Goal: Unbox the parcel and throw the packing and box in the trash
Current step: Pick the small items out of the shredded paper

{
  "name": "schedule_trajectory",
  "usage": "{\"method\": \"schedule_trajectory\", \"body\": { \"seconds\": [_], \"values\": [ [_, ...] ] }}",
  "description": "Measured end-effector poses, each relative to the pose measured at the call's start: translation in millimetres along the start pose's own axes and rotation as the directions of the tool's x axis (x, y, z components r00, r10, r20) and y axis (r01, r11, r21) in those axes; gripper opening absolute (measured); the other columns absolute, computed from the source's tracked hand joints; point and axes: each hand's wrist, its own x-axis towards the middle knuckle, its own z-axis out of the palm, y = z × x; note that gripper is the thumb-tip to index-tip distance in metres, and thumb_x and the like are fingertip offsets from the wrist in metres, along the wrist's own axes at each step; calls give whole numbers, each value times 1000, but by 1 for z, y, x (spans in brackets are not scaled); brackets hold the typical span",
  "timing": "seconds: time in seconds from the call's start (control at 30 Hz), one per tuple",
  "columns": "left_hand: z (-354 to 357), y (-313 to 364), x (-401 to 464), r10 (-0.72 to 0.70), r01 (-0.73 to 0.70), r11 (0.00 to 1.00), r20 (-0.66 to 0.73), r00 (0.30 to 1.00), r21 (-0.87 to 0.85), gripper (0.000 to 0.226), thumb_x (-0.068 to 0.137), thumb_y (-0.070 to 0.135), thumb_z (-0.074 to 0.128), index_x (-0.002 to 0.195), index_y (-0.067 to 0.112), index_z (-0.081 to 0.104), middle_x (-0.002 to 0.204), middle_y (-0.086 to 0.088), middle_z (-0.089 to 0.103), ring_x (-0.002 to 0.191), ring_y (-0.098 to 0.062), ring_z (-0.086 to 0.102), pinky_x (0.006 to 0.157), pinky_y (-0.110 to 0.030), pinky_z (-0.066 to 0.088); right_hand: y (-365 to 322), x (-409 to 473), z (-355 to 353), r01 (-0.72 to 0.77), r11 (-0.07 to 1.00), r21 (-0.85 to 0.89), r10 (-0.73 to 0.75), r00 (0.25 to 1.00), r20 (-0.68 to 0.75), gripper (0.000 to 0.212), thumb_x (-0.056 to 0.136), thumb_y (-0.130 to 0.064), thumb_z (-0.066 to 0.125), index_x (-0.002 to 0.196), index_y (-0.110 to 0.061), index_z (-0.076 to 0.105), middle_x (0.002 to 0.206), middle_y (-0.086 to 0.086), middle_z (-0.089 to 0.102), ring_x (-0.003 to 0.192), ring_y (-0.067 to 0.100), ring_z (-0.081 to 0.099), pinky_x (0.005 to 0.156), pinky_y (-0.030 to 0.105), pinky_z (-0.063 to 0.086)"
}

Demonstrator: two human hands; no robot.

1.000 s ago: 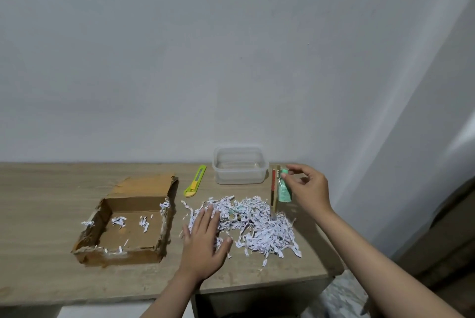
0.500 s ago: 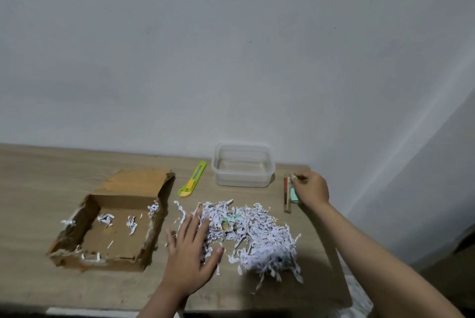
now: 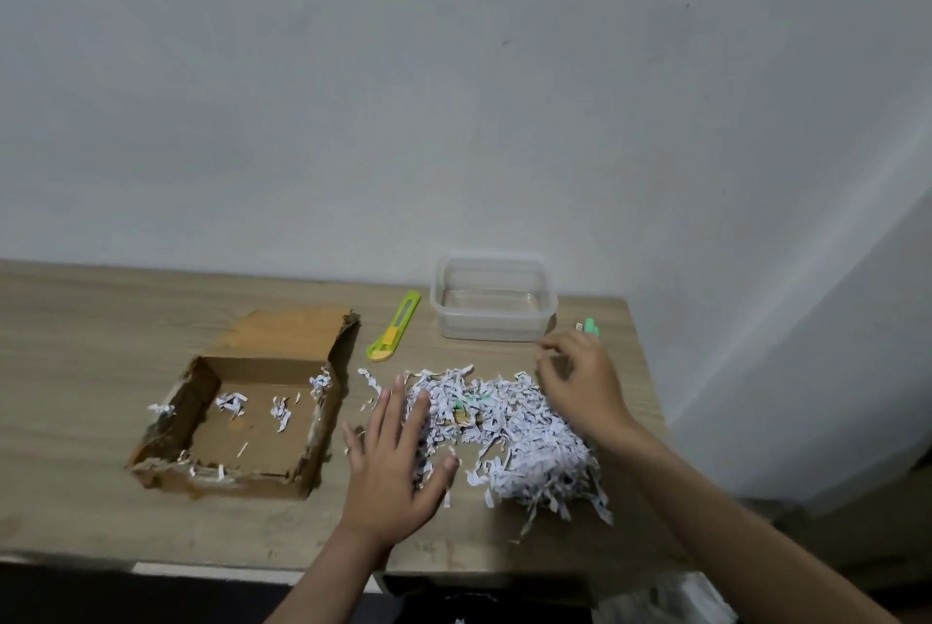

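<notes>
An open brown cardboard box lies on the left of the wooden table, flap folded back, a few paper shreds inside. A heap of white shredded paper is spread to its right, with something green and tan half buried in it. My left hand rests flat on the heap's left edge, fingers spread. My right hand hovers over the heap's far right side, fingers loosely curled and holding nothing. Just behind it lies a small green item, mostly hidden by the hand.
A yellow-green utility knife lies between the box and a clear plastic container near the wall. The table ends shortly right of my right hand, beside a white wall. A crumpled plastic bag shows below the table's front edge.
My right hand has set the small green item down beside the container and drawn back to the shredded paper. My left hand has stayed on the heap.
</notes>
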Motion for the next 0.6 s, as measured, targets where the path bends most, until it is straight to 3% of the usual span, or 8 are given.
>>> {"method": "schedule_trajectory", "body": {
  "seconds": [0.1,0.2,0.4,0.6],
  "values": [
    [-1,1,1,124,-125,991,15,992,41,69,88,57,38,148,30,19,159,4,7,145,-11,0,107,-63,-3,-21,-17,16,183,983,-14,-179,974,142,19,89,-23,57,104,-21,68,99,-9,65,97,8,54,84,24,44],
    [3,0,3,286,-294,947,82,955,128,61,91,52,38,146,29,26,156,6,19,145,-11,11,106,-67,18,-31,-23,32,306,946,-105,-269,924,272,18,89,-28,55,101,-25,68,101,-10,68,102,13,53,86,33,44],
    [7,-5,1,90,-101,977,66,994,187,55,85,55,43,131,25,49,134,-4,52,137,-21,28,106,-55,9,-27,-29,33,242,931,-272,-140,928,345,18,88,-30,56,98,-24,70,100,-6,60,105,18,49,91,36,39],
    [9,-5,-2,34,-27,989,-42,999,143,46,85,54,43,118,23,54,129,-4,54,133,-23,32,108,-52,7,-30,-33,23,179,920,-349,-82,958,274,13,85,-31,58,88,-24,68,96,-9,56,101,15,47,91,33,36]
  ]
}}
